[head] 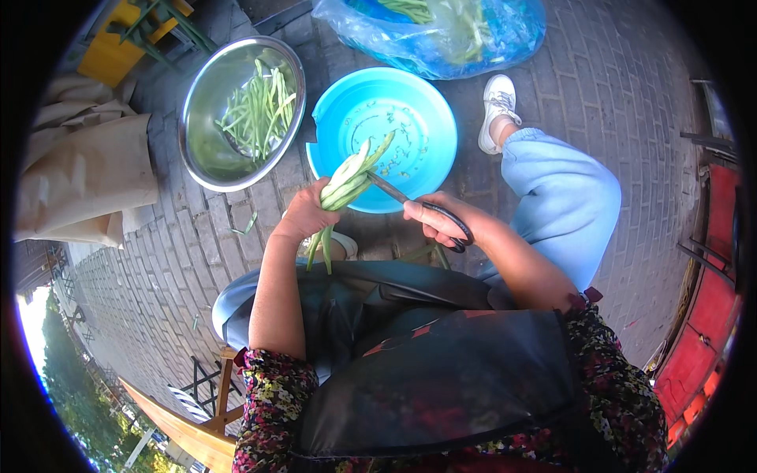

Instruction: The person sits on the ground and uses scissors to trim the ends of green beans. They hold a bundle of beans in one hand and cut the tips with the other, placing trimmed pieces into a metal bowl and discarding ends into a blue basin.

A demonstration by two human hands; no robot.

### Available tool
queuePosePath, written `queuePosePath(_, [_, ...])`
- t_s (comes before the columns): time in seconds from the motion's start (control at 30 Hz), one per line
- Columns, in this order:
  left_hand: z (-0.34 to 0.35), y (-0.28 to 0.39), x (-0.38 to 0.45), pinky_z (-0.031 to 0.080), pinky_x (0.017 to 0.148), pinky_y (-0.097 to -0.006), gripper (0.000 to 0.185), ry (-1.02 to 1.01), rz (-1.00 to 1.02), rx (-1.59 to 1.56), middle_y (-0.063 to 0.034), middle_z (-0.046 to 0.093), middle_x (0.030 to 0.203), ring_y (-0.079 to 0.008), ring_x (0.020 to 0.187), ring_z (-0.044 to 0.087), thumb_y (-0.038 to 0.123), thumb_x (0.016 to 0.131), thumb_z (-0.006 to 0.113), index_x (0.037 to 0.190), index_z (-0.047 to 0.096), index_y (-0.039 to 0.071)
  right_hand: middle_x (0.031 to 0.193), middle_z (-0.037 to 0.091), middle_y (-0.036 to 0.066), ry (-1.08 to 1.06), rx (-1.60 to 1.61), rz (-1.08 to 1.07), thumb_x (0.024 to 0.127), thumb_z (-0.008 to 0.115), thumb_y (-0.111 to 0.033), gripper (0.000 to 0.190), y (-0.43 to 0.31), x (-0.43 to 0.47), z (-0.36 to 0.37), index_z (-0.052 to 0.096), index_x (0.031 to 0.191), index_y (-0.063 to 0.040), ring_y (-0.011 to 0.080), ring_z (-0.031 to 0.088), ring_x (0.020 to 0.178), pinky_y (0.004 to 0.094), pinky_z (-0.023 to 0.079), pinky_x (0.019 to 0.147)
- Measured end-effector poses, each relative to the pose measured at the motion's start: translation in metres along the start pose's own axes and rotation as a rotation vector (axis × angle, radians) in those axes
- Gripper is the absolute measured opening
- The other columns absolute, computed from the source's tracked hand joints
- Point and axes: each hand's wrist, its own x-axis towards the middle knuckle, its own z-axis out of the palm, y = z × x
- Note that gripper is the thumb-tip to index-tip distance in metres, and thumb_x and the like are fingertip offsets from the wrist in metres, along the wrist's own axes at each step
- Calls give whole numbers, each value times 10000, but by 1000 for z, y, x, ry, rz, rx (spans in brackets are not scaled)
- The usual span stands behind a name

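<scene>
My left hand [310,208] is wrapped around a bunch of green beans [349,180], their upper ends pointing over a blue plastic basin [439,148]. A few bean ends hang below that fist. In my right hand [440,219] are black-handled scissors [390,188], their blades up against the bunch. I cannot tell whether the blades are parted. Small green trimmings [402,159] are scattered over the basin's bottom, and its rim is broken at the left. To the left stands a stainless steel bowl [204,156] with many trimmed-looking green beans [257,112] inside.
A clear and blue plastic bag [491,44] holding more beans lies beyond the basin. Brown sheeting [89,171] is at the left, near a yellow object [109,53]. Bean scraps [245,226] lie on the brick paving [597,88]. A wooden chair [183,428] stands at lower left.
</scene>
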Motion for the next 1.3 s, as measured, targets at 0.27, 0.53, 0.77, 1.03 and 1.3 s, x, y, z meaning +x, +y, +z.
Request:
queuePosePath(0.27, [2,-7,2,480,806,-334,493,60,-45,71,-128,656,901,-223,845,622,122,665,702,1132,567,42,543,432,0,153,64,-43,884,544,-572,526,12,5,16,507,793,-56,94,430,410,282,344,368])
queuePosePath(0.53, [1,-14,1,491,823,-429,577,74,-36,281,-187,664,940,-373,929,628,191,638,693,1191,539,132,572,379,-20,269,187,-138,809,469,-747,690,23,23,5,467,838,-59,68,340,412,258,297,365])
queuePosePath(0.77, [7,4,-6,492,780,-465,480,82,49,447,-175,666,892,-378,894,630,170,666,681,1126,550,145,564,449,23,327,157,-81,833,549,-659,621,27,20,-8,482,772,-45,96,398,390,276,327,369])
queuePosePath(1.03, [4,9,-9,487,734,-437,355,343,97,736,-116,643,824,-329,808,638,166,695,694,1020,551,151,807,622,180,396,-238,-357,882,545,-565,584,33,4,7,569,1073,-14,276,629,798,375,470,724])
queuePosePath(1.3, [8,12,-13,475,735,-409,336,354,163,909,-69,626,833,-285,811,634,152,696,703,987,535,151,879,639,172,275,-173,-235,889,489,-611,643,36,8,6,593,1077,-5,287,619,863,375,461,765])
